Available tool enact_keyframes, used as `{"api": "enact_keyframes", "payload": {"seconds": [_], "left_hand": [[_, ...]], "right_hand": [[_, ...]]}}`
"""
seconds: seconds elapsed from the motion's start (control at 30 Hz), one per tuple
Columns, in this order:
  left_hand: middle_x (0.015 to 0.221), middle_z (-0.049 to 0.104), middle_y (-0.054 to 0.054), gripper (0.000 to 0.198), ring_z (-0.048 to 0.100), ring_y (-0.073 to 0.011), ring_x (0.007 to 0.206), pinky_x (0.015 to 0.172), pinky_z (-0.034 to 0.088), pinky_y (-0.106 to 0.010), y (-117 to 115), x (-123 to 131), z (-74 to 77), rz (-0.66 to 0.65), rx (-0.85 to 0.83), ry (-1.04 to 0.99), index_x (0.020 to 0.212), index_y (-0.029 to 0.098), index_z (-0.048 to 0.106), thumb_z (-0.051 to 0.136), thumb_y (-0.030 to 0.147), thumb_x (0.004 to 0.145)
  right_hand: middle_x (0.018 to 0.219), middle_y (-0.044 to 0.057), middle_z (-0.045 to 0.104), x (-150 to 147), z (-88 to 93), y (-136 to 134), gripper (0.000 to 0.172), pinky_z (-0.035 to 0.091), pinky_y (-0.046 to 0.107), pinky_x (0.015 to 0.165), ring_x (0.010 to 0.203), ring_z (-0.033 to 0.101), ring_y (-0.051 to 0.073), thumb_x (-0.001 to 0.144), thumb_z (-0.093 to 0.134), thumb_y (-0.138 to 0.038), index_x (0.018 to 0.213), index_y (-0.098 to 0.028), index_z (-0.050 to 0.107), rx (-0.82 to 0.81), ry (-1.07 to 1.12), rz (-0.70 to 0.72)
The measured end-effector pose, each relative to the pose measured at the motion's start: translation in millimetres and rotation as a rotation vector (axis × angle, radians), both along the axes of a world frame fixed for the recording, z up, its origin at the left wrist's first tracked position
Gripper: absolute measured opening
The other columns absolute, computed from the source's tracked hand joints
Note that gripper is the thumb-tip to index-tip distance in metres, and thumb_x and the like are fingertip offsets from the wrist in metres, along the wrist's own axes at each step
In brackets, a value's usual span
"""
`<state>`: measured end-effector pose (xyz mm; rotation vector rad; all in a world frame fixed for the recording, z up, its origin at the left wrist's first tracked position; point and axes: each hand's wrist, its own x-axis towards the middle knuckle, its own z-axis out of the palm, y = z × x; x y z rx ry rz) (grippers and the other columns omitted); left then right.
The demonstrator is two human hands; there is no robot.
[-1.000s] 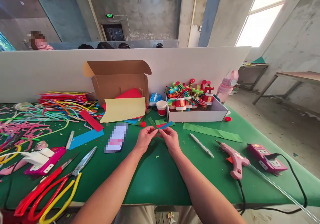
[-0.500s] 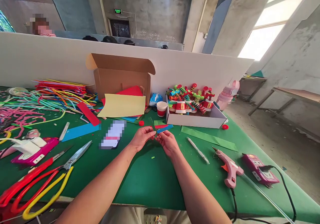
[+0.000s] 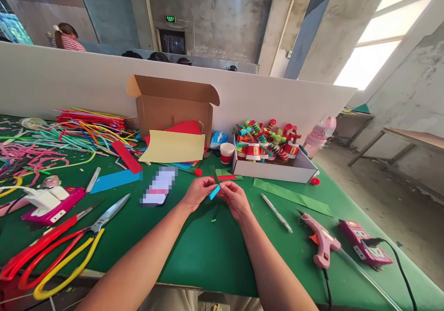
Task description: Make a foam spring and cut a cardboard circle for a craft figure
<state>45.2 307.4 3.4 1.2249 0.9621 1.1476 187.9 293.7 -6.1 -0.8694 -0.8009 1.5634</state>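
Observation:
My left hand (image 3: 201,193) and my right hand (image 3: 236,200) meet above the middle of the table, fingertips pinched together. Between them are a narrow green paper strip (image 3: 215,174), sticking up and away, and a short blue paper strip (image 3: 214,192), pointing down and toward me. The two strips cross at the fingertips; the join is partly hidden by my fingers. Just beyond my hands lies a red paper strip (image 3: 227,178). A tiny green paper scrap (image 3: 213,220) rests on the table below them.
Scissors (image 3: 104,218) and a phone (image 3: 159,186) lie left. To the right are a pen (image 3: 276,213), a long green strip (image 3: 293,196), a glue gun (image 3: 322,241) and a power strip (image 3: 364,245). A white box (image 3: 274,171) of paper-cup figures and a paper cup (image 3: 227,153) stand behind.
The blue strip has swung from pointing right to pointing down and left across the green strip. Both hands stay pinched together. The whole view has shifted slightly.

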Motion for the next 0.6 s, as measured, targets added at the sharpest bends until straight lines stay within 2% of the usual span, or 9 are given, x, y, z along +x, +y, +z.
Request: {"api": "enact_keyframes", "payload": {"seconds": [0.3, 0.47, 0.6], "left_hand": [[0.061, 0.062, 0.0, 0.031, 0.054, -0.0122, 0.059, 0.058, 0.045, -0.026, 5, 2, -12.4, 0.032, -0.01, -0.029, 0.063, 0.015, 0.068, 0.081, 0.042, 0.058], [0.062, 0.063, 0.0, 0.029, 0.055, -0.0119, 0.059, 0.058, 0.046, -0.026, 5, 1, -12.1, 0.037, -0.014, -0.027, 0.064, 0.015, 0.069, 0.081, 0.041, 0.058], [0.061, 0.063, 0.0, 0.028, 0.055, -0.0112, 0.057, 0.056, 0.046, -0.025, 6, 0, -12.7, 0.05, -0.027, -0.035, 0.063, 0.016, 0.067, 0.082, 0.039, 0.056]], "right_hand": [[0.066, 0.001, 0.069, -5, -0.8, 2, 0.029, 0.052, 0.03, 0.068, 0.059, 0.059, 0.013, 0.05, 0.086, -0.036, 0.069, -0.018, 0.072, 0.053, -0.158, -0.138], [0.071, 0.003, 0.072, -4, -5.5, 4, 0.028, 0.054, 0.035, 0.074, 0.064, 0.064, 0.017, 0.054, 0.082, -0.038, 0.073, -0.019, 0.074, 0.085, -0.245, -0.14], [0.07, 0.003, 0.071, -3, -7.4, 4, 0.026, 0.054, 0.034, 0.072, 0.065, 0.064, 0.018, 0.055, 0.081, -0.037, 0.071, -0.019, 0.072, 0.104, -0.309, -0.151]]}}
